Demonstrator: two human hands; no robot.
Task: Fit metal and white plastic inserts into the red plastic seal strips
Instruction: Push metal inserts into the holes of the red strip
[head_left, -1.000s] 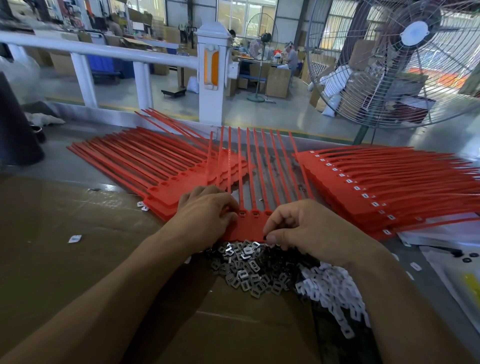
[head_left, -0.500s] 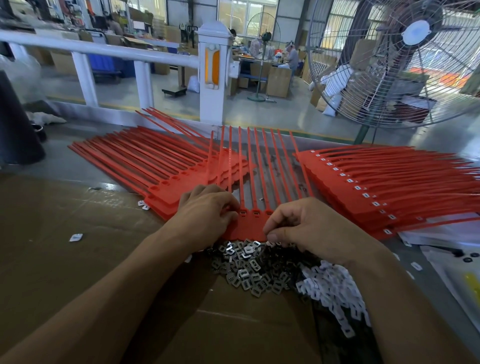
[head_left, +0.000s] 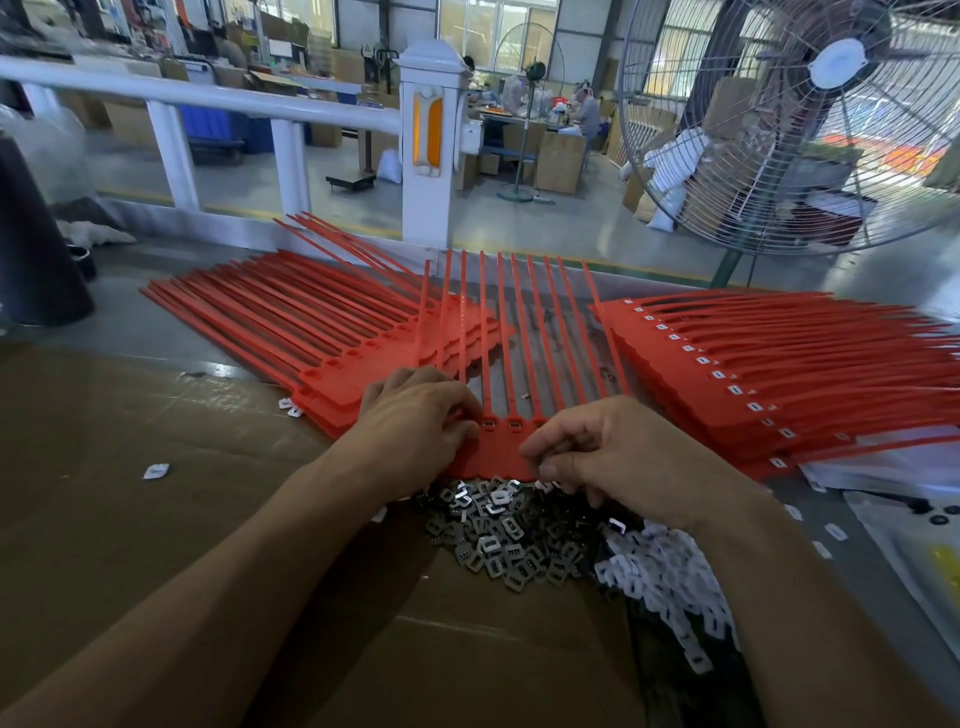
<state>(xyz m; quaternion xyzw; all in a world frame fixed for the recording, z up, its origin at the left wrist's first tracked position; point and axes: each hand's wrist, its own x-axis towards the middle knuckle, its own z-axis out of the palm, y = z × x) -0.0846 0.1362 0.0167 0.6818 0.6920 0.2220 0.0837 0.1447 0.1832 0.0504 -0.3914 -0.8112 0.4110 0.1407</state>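
A row of red seal strips (head_left: 498, 452) lies between both hands, long tails running away from the fingers. The left hand (head_left: 415, 421) presses the strip heads, fingers curled. The right hand (head_left: 608, 452) pinches something tiny; the metal inserts (head_left: 498, 540) lie just below its fingertips.

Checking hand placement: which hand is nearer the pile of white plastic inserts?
Right. The right hand is just above the white plastic inserts; the left hand sits farther left, beyond the metal inserts.

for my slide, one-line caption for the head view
Both hands work a red seal strip sheet above piled metal inserts.
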